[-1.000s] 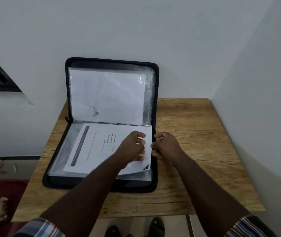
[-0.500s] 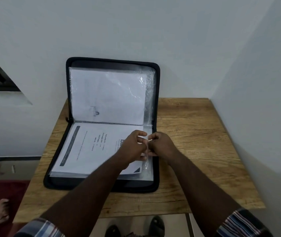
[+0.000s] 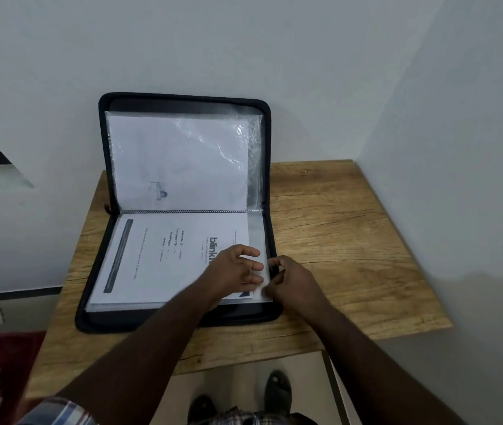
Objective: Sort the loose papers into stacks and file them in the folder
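Two hands meet at the right edge of the open black folder (image 3: 182,320) on the wooden counter (image 3: 351,256). Its far half stands up against the wall, a sheet sleeved inside. On the flat near half lies the printed paper (image 3: 167,256). Left hand (image 3: 234,271) rests spread on that page, fingers loose; right hand (image 3: 290,280) pinches the clear sleeve (image 3: 257,234) edge just beside it.

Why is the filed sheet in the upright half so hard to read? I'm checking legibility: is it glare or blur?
Head view: glare, mostly; crinkled highlights streak the plastic sleeve in the folder. Head view: room light is dim and flat; the printed page below reads sharper. Head view: wide-angle bending at the edges.
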